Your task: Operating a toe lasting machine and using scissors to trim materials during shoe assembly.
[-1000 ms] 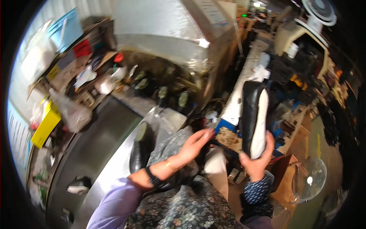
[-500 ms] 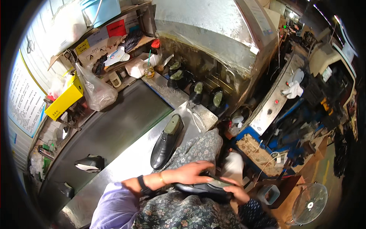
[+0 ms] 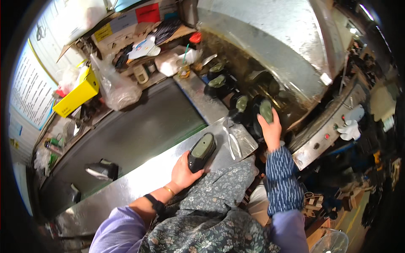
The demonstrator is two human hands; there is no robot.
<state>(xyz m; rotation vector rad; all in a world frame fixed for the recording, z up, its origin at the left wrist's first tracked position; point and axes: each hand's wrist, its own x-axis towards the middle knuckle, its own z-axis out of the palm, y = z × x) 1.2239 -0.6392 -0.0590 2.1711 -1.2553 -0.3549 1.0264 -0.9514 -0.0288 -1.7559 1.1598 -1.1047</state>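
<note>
Grasped by its lower end in my left hand (image 3: 185, 172) is a black shoe (image 3: 201, 152) with a green shoe last inside, over the metal bench (image 3: 143, 179). My right hand (image 3: 270, 127) reaches forward, thumb and fingers around the green last in another black shoe (image 3: 265, 110). That shoe is at the row by the machine's opening. Beside it are more black shoes on green lasts, one nearest (image 3: 241, 103) and another farther back (image 3: 217, 82). Pliers (image 3: 233, 141) lie on the bench end between my hands.
A dark conveyor belt (image 3: 147, 122) on the left carries a black-and-white shoe part (image 3: 102, 170). Behind it are a yellow box (image 3: 76, 92), a plastic bag (image 3: 116, 86) and a jar with a straw (image 3: 184, 70). At right stands a metal control panel (image 3: 316, 145); a fan (image 3: 331, 242) is below.
My hands have parted from the shoe on my lap, which is no longer visible there. The left grasps a shoe at the bench; the right has reached forward to the row. The view has shifted.
</note>
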